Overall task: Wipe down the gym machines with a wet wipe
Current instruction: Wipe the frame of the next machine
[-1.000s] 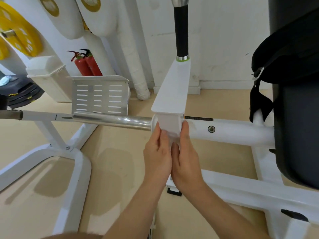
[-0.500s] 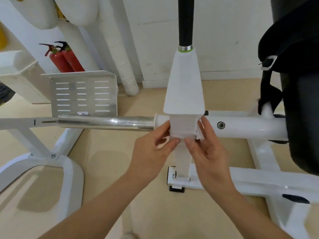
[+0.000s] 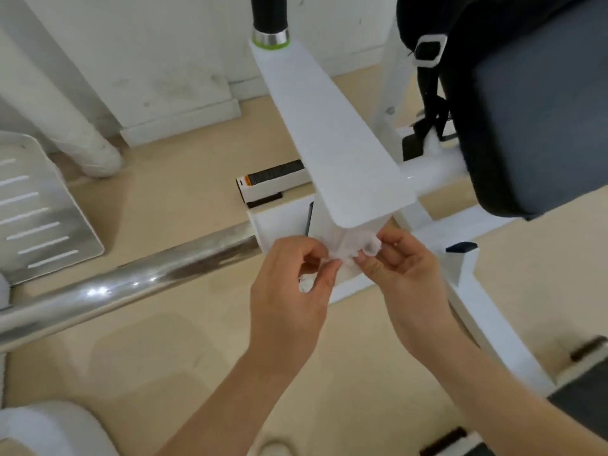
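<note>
Together, the left hand (image 3: 289, 291) and right hand (image 3: 399, 268) pinch a crumpled wet wipe (image 3: 348, 250) against the white machine arm (image 3: 332, 139), just below its near end.

A gym, seen at floor level: a white-painted machine frame (image 3: 335, 126) carries a chrome bar (image 3: 131, 284) at left and a black padded rest (image 3: 539, 126) at right. A rubber-gripped handle (image 3: 268, 11) rises at the far end, near a slotted steel footplate (image 3: 39, 212), over a beige floor (image 3: 164, 357).
</note>
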Motion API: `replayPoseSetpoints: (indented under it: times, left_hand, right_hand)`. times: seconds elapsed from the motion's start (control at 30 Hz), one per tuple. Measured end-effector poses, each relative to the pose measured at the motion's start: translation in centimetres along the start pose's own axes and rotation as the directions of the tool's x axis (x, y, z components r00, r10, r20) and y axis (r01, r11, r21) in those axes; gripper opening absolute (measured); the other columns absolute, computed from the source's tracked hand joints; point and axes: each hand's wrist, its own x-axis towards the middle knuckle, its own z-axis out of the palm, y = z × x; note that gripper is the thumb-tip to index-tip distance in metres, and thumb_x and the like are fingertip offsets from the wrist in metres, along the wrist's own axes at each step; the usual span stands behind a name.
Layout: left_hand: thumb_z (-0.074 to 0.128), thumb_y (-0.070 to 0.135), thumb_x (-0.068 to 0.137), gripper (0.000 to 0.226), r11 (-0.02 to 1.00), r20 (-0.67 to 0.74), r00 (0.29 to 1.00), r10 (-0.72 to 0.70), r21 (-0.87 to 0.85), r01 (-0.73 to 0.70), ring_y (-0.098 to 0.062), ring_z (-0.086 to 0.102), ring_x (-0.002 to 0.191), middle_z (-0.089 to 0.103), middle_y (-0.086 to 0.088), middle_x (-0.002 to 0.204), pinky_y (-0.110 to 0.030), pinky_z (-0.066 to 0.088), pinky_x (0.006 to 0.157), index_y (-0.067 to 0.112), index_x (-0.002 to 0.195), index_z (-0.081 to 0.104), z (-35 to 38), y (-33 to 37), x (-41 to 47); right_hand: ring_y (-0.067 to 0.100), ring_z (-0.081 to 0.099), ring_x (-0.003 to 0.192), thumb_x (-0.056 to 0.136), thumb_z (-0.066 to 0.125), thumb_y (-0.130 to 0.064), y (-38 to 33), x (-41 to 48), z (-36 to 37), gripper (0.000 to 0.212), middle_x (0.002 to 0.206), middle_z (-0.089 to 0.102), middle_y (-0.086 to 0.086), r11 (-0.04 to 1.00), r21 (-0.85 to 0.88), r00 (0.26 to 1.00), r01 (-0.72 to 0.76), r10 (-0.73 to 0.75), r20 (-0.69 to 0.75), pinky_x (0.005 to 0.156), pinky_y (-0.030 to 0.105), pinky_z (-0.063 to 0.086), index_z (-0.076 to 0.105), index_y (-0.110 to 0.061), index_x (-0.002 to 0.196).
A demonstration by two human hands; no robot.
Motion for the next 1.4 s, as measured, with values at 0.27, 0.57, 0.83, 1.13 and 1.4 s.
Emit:
replayPoseSetpoints:
  times: [0.27,0.57,0.83,1.13,1.4]
  left_hand:
    - [0.078,0.005,0.077,0.016,0.947,-0.112,0.952,0.286,0.187,-0.262,-0.006,0.057,0.076,0.055,0.007,0.089,-0.019,0.053,0.071,0.004,0.074,0.062,3.8,-8.0,-2.1]
    - [0.076,0.002,0.077,0.022,0.952,0.033,0.990,0.138,0.271,-0.142,-0.004,0.059,0.071,0.060,0.009,0.074,-0.016,0.050,0.064,0.017,0.071,0.060,6.0,-15.0,-4.9]
    - [0.047,-0.025,0.081,0.047,0.913,0.259,0.899,-0.352,-0.119,0.391,-0.011,0.070,0.093,0.075,-0.003,0.098,-0.021,0.055,0.083,0.011,0.106,0.066,2.5,-11.9,-3.6]
    - [0.045,-0.007,0.073,0.049,0.866,0.466,0.853,-0.234,0.499,-0.035,0.003,0.053,0.105,0.058,0.020,0.109,-0.021,0.046,0.084,0.034,0.098,0.059,1.5,-12.9,-6.1]
    - [0.045,-0.002,0.076,0.066,0.692,0.708,0.694,-0.129,0.566,-0.449,-0.008,0.038,0.124,0.042,0.012,0.138,-0.014,0.034,0.095,0.023,0.137,0.044,1.6,-14.1,-5.3]
  right_hand:
    - [0.011,0.070,0.097,0.083,0.068,0.005,9.2,1.2,-0.2,0.033,0.100,0.075,-0.002,0.979,-0.022,0.976,0.202,-0.203,-0.083,0.085,0.022,0.054,0.070,-0.020,0.104]
    - [0.004,0.060,0.090,0.093,0.059,-0.019,19.3,3.1,-1.5,0.043,0.104,0.065,-0.011,0.807,-0.432,0.906,0.403,-0.417,0.068,0.078,0.020,0.047,0.052,-0.020,0.136]
    - [0.002,0.046,0.107,0.081,0.075,-0.032,17.0,4.6,1.6,0.073,0.123,0.049,-0.011,0.763,-0.368,0.835,0.531,-0.545,0.076,0.084,0.018,0.041,0.034,-0.020,0.140]
    - [0.017,0.057,0.090,0.074,0.079,-0.027,22.2,5.7,0.6,0.062,0.091,0.051,-0.015,0.869,-0.427,0.964,0.249,-0.266,0.019,0.066,0.027,0.045,0.036,-0.028,0.118]
    - [-0.006,0.050,0.088,0.071,0.082,-0.032,18.8,5.7,2.3,0.065,0.098,0.053,-0.022,0.828,-0.267,0.848,0.493,-0.525,-0.064,0.071,0.014,0.045,0.042,-0.026,0.122]
